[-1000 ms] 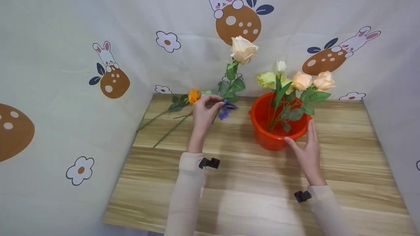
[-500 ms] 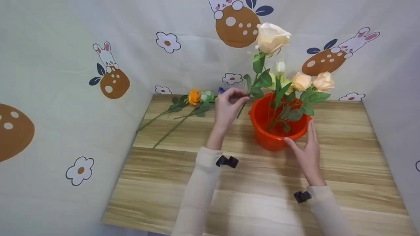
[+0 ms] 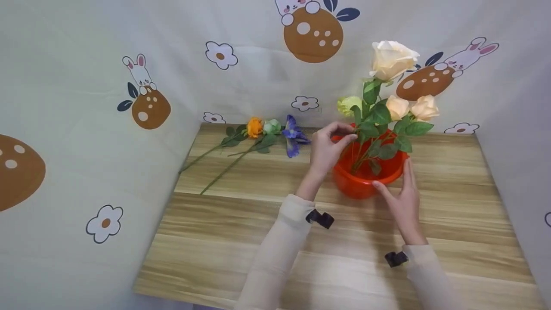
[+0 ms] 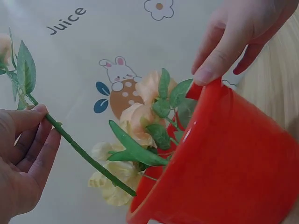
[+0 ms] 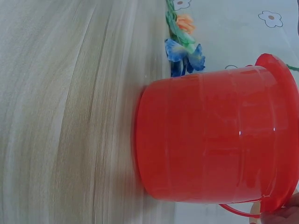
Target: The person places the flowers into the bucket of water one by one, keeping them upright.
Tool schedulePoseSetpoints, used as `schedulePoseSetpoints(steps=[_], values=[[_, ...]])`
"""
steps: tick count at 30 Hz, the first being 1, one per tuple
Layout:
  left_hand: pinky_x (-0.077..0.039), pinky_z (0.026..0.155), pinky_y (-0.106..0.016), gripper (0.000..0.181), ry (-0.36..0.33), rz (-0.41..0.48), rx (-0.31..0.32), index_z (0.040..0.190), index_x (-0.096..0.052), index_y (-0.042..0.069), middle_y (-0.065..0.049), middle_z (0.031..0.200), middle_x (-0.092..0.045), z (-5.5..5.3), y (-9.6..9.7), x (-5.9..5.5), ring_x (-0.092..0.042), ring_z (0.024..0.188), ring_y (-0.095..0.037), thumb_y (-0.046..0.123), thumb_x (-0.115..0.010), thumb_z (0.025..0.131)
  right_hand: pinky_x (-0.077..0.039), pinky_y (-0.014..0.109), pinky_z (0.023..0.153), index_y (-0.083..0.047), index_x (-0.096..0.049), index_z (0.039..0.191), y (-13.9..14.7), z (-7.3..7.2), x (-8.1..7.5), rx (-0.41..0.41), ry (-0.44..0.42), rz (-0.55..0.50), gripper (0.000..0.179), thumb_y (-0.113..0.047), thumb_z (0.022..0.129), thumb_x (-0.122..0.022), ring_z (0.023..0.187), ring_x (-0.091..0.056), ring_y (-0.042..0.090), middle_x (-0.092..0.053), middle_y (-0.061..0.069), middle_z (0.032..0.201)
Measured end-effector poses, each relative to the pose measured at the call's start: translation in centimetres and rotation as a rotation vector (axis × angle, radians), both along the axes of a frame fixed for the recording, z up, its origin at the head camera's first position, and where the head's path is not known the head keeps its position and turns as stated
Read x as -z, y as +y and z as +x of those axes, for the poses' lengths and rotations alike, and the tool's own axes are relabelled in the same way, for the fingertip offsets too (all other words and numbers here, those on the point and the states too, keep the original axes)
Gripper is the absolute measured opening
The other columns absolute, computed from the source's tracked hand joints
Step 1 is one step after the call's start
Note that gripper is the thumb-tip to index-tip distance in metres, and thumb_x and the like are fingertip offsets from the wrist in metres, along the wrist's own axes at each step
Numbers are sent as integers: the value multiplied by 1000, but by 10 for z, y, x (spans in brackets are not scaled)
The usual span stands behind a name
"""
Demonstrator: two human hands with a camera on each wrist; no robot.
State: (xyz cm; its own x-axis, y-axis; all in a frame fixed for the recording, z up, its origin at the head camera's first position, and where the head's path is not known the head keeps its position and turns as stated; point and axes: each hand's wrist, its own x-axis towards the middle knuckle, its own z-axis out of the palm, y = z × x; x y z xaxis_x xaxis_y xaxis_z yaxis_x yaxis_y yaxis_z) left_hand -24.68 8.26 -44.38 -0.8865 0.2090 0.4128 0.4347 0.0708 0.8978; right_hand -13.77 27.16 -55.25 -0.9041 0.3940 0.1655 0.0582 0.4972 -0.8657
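My left hand (image 3: pixel 326 150) pinches the green stem (image 4: pixel 84 151) of a large cream rose (image 3: pixel 392 61) between thumb and fingers. It is at the left rim of a red bucket (image 3: pixel 357 188). In the left wrist view, the stem's cut end reaches the bucket's mouth. My right hand (image 3: pixel 408 204) holds the bucket at its right front rim, thumb in front and fingers along the side. Peach roses (image 3: pixel 425 106), a yellow-green flower (image 3: pixel 348 105) and a white tulip (image 4: pixel 101 151) stand in the bucket. The tulip is hidden behind the cream rose's leaves in the head view.
An orange flower (image 3: pixel 254 127), a pale green flower (image 3: pixel 272 126) and a blue-purple iris (image 3: pixel 292 135) lie at the back left of the wooden table (image 3: pixel 206 241). A printed cloth (image 3: pixel 258 77) hangs close behind. The bucket's thin handle (image 5: pixel 238 212) hangs at its side.
My left hand has carried the cream rose rightward from above the lying flowers to the bucket, uncovering the iris. The right hand and the bucket have stayed in place.
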Motion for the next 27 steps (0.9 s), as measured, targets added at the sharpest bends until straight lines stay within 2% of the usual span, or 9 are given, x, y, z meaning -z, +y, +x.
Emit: schedulePoseSetpoints(steps=[4, 13, 19, 22, 27], values=[[-58, 77, -18, 14, 5, -23, 5, 95, -72, 0, -13, 94, -76, 1, 10, 13, -70, 86, -12, 8, -77, 85, -17, 52, 126, -21, -14, 161, 0, 0, 1, 2, -6, 6, 103, -40, 84, -79, 156, -15, 29, -12, 7, 169], [-59, 80, -26, 13, -35, -98, 32, 94, -72, 1, -12, 93, -75, 1, 26, 39, -69, 85, -11, 7, -78, 84, -18, 52, 125, -18, -15, 161, 0, 0, 1, -4, 11, -7, 102, -38, 85, -79, 155, -16, 29, -12, 6, 169], [-57, 78, -17, 10, -70, -202, 22, 93, -72, 3, -9, 93, -75, 1, 31, 54, -70, 83, -12, 6, -77, 85, -19, 51, 125, -16, -15, 161, -1, 0, 0, -7, 7, -9, 102, -40, 85, -79, 156, -16, 27, -12, 4, 169], [-55, 77, -13, 10, -71, -257, 14, 93, -71, 4, -8, 93, -75, 1, 32, 57, -70, 82, -10, 6, -77, 85, -19, 50, 126, -16, -15, 161, -1, 0, 0, -4, 1, -6, 103, -40, 84, -79, 156, -15, 27, -12, 4, 169], [-53, 77, -10, 11, -71, -384, 16, 95, -70, 7, -4, 94, -75, 1, 34, 56, -69, 83, -8, 10, -77, 86, -19, 50, 126, -19, -14, 161, -1, 1, 0, -3, -11, -14, 102, -42, 85, -78, 156, -14, 26, -11, 3, 169]])
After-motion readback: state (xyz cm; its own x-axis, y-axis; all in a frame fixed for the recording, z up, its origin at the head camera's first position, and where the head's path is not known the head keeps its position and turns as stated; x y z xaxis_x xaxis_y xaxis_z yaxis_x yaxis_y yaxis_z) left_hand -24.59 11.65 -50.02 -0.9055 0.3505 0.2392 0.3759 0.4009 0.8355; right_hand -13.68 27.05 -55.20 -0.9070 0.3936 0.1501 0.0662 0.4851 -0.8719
